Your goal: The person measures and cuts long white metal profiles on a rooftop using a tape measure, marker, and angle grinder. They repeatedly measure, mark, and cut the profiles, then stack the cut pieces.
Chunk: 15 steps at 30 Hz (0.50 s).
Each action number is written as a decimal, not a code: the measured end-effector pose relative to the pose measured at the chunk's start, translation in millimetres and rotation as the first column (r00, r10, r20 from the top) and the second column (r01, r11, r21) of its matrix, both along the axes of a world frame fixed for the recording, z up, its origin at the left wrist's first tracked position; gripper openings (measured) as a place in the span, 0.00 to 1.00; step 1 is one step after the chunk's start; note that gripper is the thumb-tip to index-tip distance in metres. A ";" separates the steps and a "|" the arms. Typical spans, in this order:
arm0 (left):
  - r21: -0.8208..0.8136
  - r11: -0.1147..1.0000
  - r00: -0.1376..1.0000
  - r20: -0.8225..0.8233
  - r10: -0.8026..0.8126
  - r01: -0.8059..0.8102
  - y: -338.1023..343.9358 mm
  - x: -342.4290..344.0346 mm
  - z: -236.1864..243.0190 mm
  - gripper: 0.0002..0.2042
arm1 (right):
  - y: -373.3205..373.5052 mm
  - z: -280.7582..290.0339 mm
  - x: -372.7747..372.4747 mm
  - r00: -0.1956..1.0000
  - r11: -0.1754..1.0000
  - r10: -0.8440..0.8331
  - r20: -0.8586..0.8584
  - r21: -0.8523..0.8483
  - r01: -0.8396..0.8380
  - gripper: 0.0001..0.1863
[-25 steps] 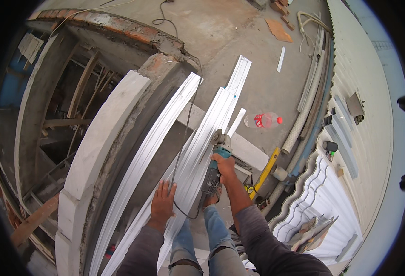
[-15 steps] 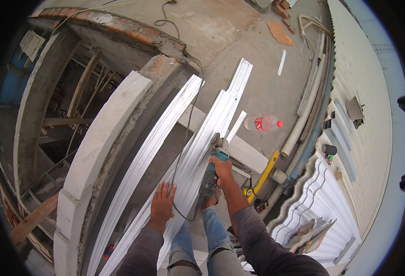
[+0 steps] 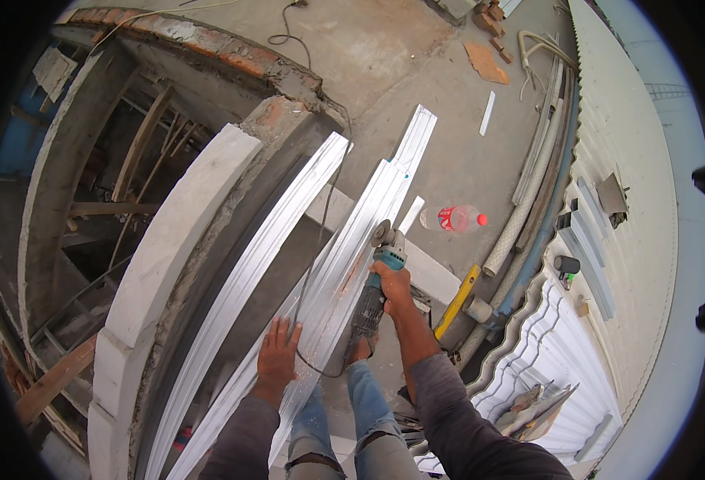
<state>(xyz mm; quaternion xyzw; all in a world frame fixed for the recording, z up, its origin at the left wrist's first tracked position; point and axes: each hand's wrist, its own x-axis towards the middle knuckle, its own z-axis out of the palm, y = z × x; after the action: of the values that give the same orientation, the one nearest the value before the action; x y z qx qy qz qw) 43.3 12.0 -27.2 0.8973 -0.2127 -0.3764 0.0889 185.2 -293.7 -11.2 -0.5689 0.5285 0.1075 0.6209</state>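
The right hand [image 3: 392, 285] grips the grinder [image 3: 365, 312], disc [image 3: 381, 232] foremost, roughly lengthwise along the white strips [image 3: 340, 276], while the left hand [image 3: 276, 356] lies flat on them, fingers extended.

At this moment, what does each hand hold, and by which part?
The right hand grips the grinder around its body, behind the disc. The left hand seems to hold nothing, resting on the white strips.

Bottle [image 3: 453, 218] — red cap [image 3: 482, 219], lying; yellow level [image 3: 456, 302]; orange board [image 3: 486, 63] — near bricks [image 3: 491, 24]
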 end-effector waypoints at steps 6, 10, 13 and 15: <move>0.029 0.998 0.991 0.118 -0.055 0.052 1.2 -6.1 -7.9 0.72 | -0.8 -1.0 2.3 1.000 1.000 0.000 0.001 -0.006 0.000 0.15; 0.013 1.000 1.000 -0.019 -0.017 0.017 0.8 -2.3 -3.0 0.72 | -1.6 0.2 5.0 1.000 1.000 0.014 -0.013 -0.006 -0.014 0.15; 0.026 0.999 1.000 -0.019 -0.024 0.025 -0.1 -0.2 0.7 0.72 | -2.2 -0.6 3.9 0.999 0.999 0.029 -0.013 -0.014 -0.029 0.15; 0.022 1.000 1.000 -0.020 -0.019 0.020 -0.3 -0.3 0.8 0.73 | -0.6 -3.6 0.5 1.000 1.000 0.001 -0.025 0.001 -0.001 0.15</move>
<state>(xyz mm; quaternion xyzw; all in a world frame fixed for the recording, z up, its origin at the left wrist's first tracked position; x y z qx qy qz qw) 43.0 11.7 -26.4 0.8924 -0.2164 -0.3883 0.0774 185.7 -294.3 -14.8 -0.5676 0.5358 0.1150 0.6144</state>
